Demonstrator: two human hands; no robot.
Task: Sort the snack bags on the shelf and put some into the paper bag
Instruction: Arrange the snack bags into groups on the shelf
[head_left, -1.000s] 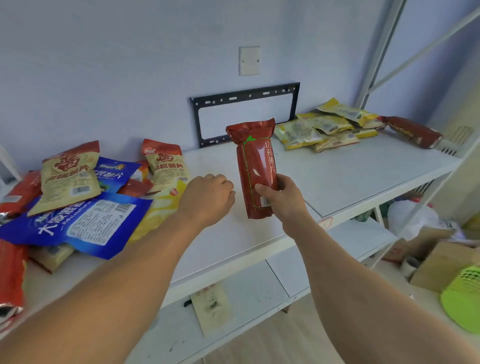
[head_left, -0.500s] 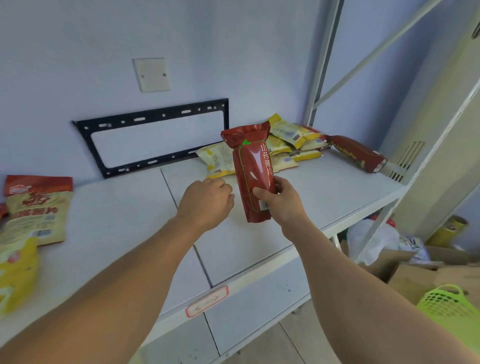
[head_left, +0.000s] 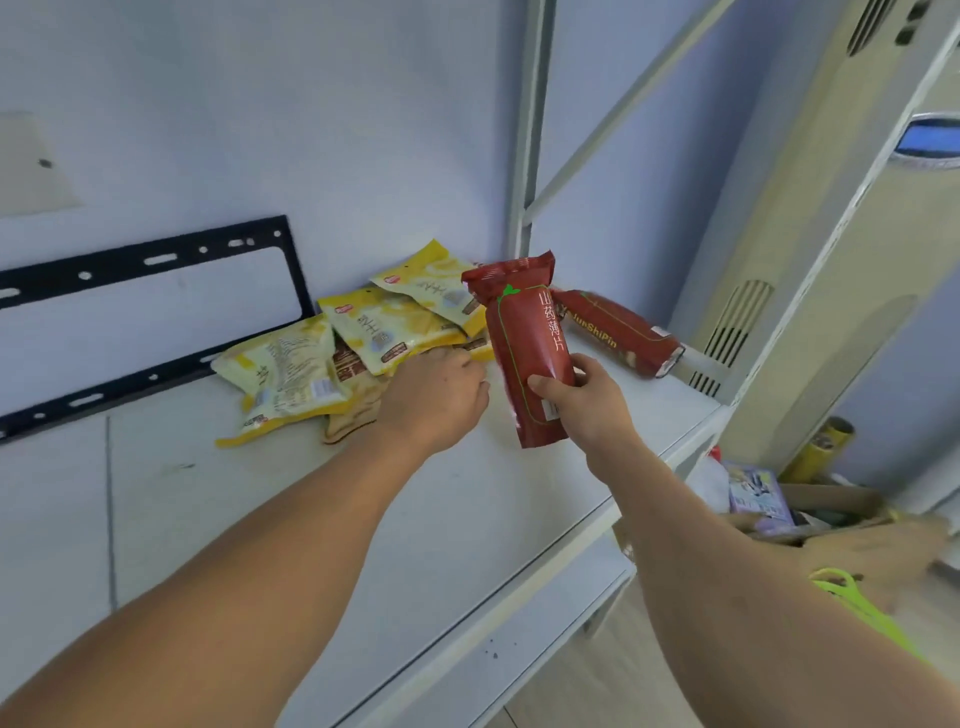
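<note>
My right hand (head_left: 584, 402) grips a tall dark red snack bag (head_left: 524, 338) near its lower end and holds it upright above the white shelf (head_left: 467, 519). My left hand (head_left: 436, 397) is a loose fist, knuckles up, at the near edge of a pile of yellow snack bags (head_left: 363, 338) by the wall; whether it holds one is hidden. A second dark red bag (head_left: 618, 332) lies flat behind the held one, near the shelf's right end. No paper bag is in view.
A black metal bracket (head_left: 156, 322) is fixed to the wall at the left. A white shelf upright (head_left: 524, 156) stands behind the pile. Below right are cardboard boxes (head_left: 831, 509), a green basket (head_left: 862, 613) and a tall cream unit (head_left: 779, 260).
The view has swung right, so the left pile of bags is gone from sight. Both hands moved right toward the yellow pile, the right one carrying the red bag.
</note>
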